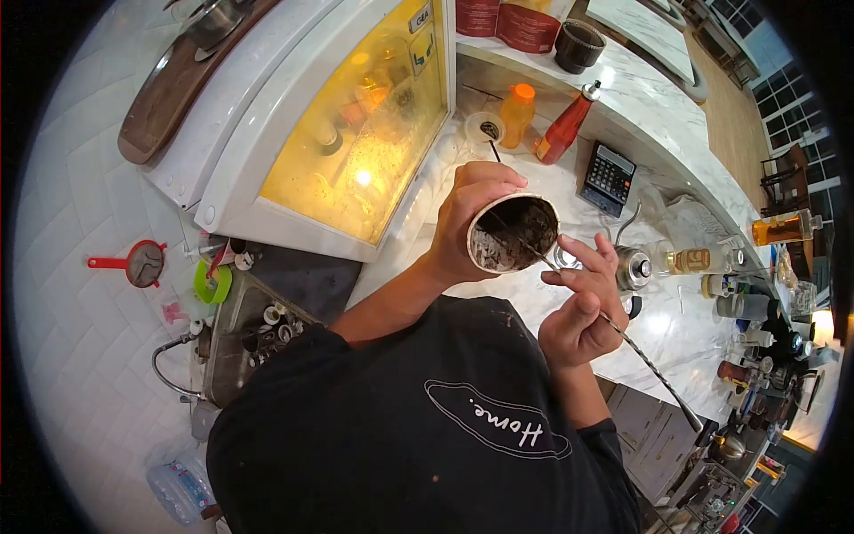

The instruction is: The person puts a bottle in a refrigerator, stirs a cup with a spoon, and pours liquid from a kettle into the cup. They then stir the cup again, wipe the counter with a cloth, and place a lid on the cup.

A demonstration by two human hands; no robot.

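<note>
My left hand (464,218) is wrapped around a paper cup (475,256), whose mouth faces me. Dark brown residue coats the inside of the cup. Between the fingers and thumb of my right hand (583,307) is a long bar spoon (654,369) with a twisted shaft. One end of the spoon reaches into the cup; the other, thicker end points down to the right. Beyond my left hand, a small clear tub (483,127) stands on the counter with a dark thin stick in it.
An orange-capped bottle (517,116), a red sauce bottle (567,125) and a calculator (608,176) stand or lie on the marble counter (427,258). A yellow-lit display case (231,169) is at left, above a sink (227,360). A metal kettle (633,269) and several bottles are at right.
</note>
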